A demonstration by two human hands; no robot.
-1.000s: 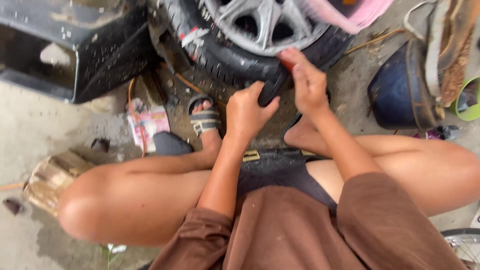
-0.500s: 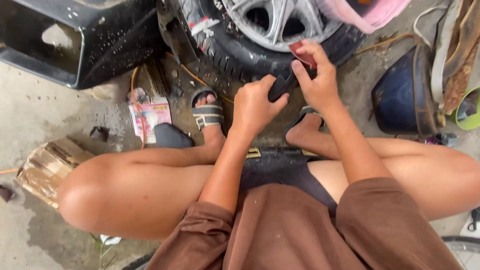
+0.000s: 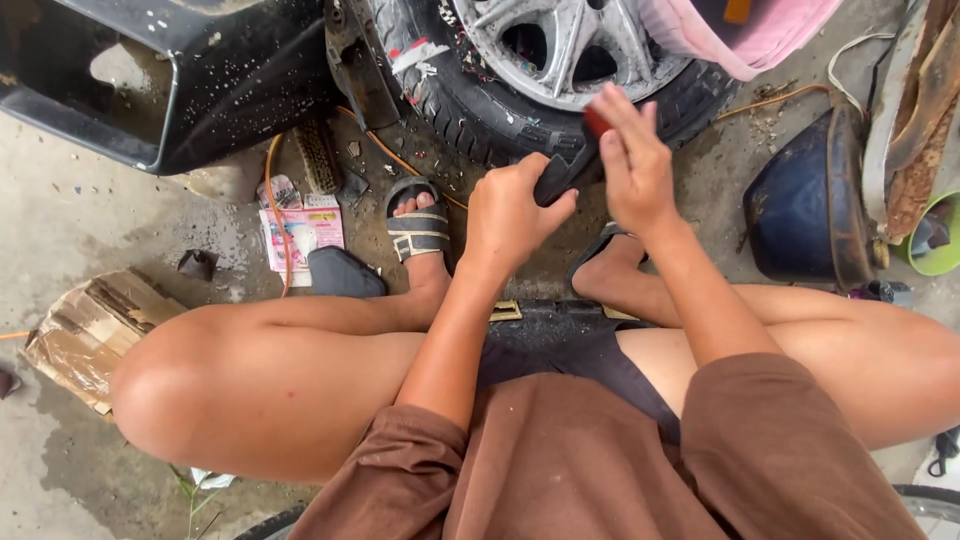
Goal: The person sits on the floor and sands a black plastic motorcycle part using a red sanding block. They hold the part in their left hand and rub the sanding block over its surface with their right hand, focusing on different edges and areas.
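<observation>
Here, dark tool (image 3: pixel 553 182) in left hand (image 3: pixel 510 215) grip, against tyre (image 3: pixel 480 110).

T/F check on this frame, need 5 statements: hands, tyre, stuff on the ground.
1. The left hand grips a dark tool against the tyre. True.
2. The right hand rests on the knee. False: it is raised at the tyre, a small red object at its fingertips.
3. The wheel has a silver spoked rim. True.
4. The person is barefoot. False: a sandal is on the foot.
5. A flattened cardboard box lies on the concrete. True.
</observation>
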